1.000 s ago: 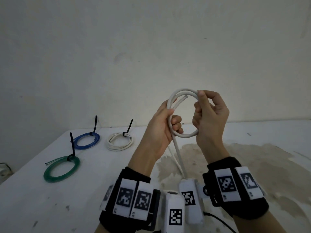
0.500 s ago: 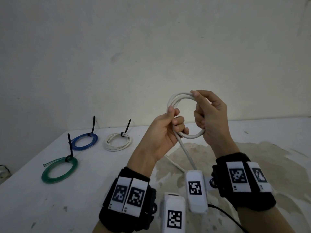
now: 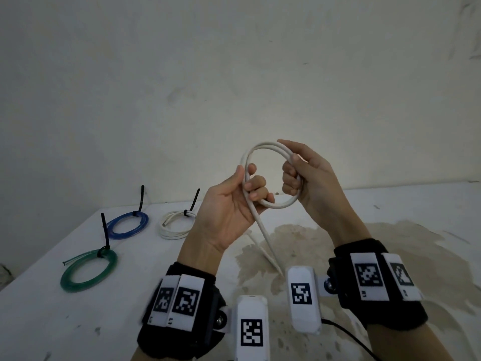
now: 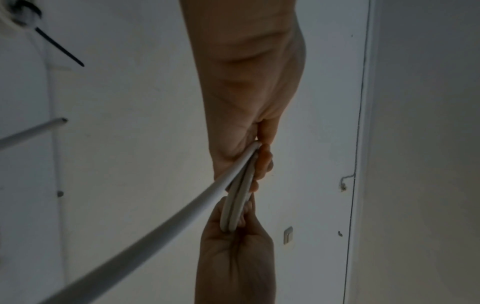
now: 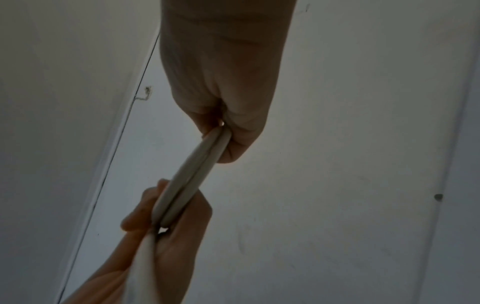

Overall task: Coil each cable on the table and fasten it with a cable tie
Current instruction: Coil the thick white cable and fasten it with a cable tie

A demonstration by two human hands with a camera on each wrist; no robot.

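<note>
While the head view shows the left hand (image 3: 229, 204) and right hand (image 3: 307, 178) each gripping the white cable (image 3: 263, 147) loop above the table (image 3: 39, 321), its tail hangs tableward. Wrist views alone show two strands lying edge-on.

— Coiled cables lying on the counter (image 3: 65, 321)?
— Three: green coil (image 3: 89, 270), blue coil (image 3: 128, 225), white coil (image 3: 176, 225).
— Black ties?
— Three, one per coil.
— Uncoiled?
— One white cable (image 3: 263, 225), up between two hands.
</note>
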